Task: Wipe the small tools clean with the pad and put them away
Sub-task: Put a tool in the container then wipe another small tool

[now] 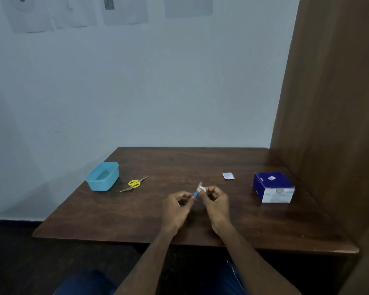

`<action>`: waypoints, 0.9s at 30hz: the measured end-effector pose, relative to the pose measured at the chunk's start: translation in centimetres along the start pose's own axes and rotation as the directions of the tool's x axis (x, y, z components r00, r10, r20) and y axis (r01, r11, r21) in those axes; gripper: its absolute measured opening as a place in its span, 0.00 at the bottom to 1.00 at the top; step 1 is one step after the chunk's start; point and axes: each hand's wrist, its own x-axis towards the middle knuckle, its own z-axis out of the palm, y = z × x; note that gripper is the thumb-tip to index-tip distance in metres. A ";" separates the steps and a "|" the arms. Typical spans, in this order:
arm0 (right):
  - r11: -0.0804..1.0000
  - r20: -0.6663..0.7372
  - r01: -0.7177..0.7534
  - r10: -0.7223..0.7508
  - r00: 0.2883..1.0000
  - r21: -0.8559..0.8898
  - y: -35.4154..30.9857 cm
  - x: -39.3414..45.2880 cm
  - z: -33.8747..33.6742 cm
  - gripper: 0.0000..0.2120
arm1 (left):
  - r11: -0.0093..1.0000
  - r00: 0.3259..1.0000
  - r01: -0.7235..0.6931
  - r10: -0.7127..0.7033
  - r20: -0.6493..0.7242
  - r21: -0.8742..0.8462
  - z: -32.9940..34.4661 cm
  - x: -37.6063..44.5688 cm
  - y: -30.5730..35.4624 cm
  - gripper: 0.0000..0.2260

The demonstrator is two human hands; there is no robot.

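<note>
While both hands meet just above the middle of the wooden table [200, 226], head view shows one small tool mid-wipe. Left hand [176, 209]: fingers curled, pinching the blue-handled tool [196, 194] at its blue end. Tool's thin metal tip points up toward 1 o'clock. Right hand [216, 202]: fingers curled, pinching the white pad [202, 189] round the tool's shaft, just above the blue grip. Pad and tool are touching; blur there, so probably wrapped rather than just pressed against it.

Rest of the table, clock positions taken from the hands:
- Yellow-handled scissors [134, 183] at 10 o'clock, lying flat, blades spread along a diagonal, untouched.
- Light blue container [102, 176] further out at 10 o'clock, just beside the scissors, open top; contents can't be made out.
- Small torn white wrapper [228, 176] at 2 o'clock, flat on the table, apart from everything.
- Dark blue and white box [273, 187] at 3 o'clock, near the brown side panel [328, 103].

Pale wall [136, 81] at 12 o'clock with paper sheets [124, 9] pinned high up; print unreadable.
</note>
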 end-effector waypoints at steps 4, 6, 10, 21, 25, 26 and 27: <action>1.000 0.034 -0.003 0.004 0.999 -0.017 0.5 0.0 0.2 0.08 | 1.000 0.998 0.012 -0.012 -0.054 -0.011 0.1 -0.2 -0.6 0.04; 1.000 0.044 0.016 -0.016 0.999 -0.005 0.6 0.1 0.1 0.08 | 1.000 0.999 -0.024 0.024 -0.031 0.013 0.4 -0.6 -0.4 0.04; 1.000 0.059 0.023 -0.023 0.998 0.002 0.6 -0.1 0.1 0.07 | 1.000 1.000 -0.003 0.003 0.021 -0.012 0.6 -0.6 -0.6 0.04; 0.989 -0.224 -0.045 0.076 0.972 0.141 -0.2 0.6 -0.5 0.08 | 0.993 0.993 -0.021 0.034 0.115 -0.117 0.6 -0.7 -0.5 0.04; 0.977 -0.310 -0.026 0.091 0.946 0.210 -0.5 0.7 -0.4 0.08 | 0.995 0.996 0.006 0.003 0.091 -0.104 0.4 -0.9 -0.3 0.05; 0.978 -0.298 -0.027 0.090 0.950 0.208 -0.5 0.6 -0.4 0.09 | 0.995 0.998 0.012 -0.005 0.070 -0.096 0.4 -0.8 -0.3 0.06; 0.983 -0.266 -0.029 0.077 0.961 0.180 -0.4 0.7 -0.4 0.09 | 0.996 0.999 0.018 -0.014 0.049 -0.086 0.4 -0.6 -0.4 0.06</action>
